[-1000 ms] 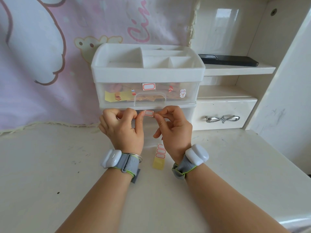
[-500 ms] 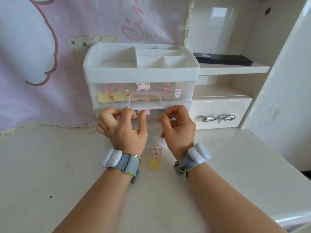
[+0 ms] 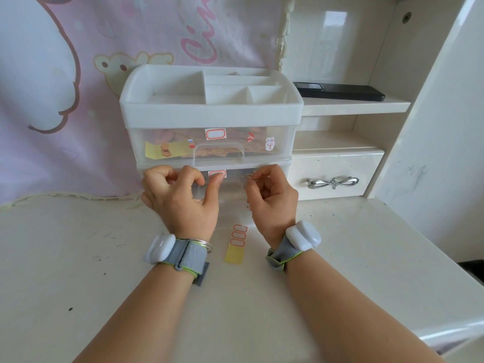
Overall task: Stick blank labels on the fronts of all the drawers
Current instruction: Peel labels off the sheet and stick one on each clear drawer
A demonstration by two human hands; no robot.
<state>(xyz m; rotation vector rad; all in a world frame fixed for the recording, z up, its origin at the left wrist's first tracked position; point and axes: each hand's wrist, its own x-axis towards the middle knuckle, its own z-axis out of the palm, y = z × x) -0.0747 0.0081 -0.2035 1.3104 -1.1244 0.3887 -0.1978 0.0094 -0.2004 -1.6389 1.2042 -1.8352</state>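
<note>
A white plastic organiser [image 3: 209, 111] with clear drawers stands at the back of the desk. Its upper drawer [image 3: 157, 138] carries a red-bordered blank label [image 3: 215, 133] above the handle. A second label [image 3: 216, 174] sits on the front of the lower drawer [image 3: 237, 174]. My left hand [image 3: 180, 200] is in front of that drawer, its thumb tip pressing on the label's lower edge and its fingers curled. My right hand [image 3: 271, 197] hovers just right of it, fingers loosely curled with nothing in them. A yellow backing strip [image 3: 237, 243] with three labels lies on the desk between my wrists.
A cream desk drawer [image 3: 332, 174] with a silver bow handle [image 3: 332, 182] sits right of the organiser. A black phone [image 3: 340, 91] lies on the shelf above it. A pink cartoon cloth [image 3: 78, 74] hangs behind. The desk top [image 3: 78, 258] spreads in front.
The label that both hands pinched in front of the lower drawer is now stuck on it. My right hand let go and drew right; my left thumb stays on the label.
</note>
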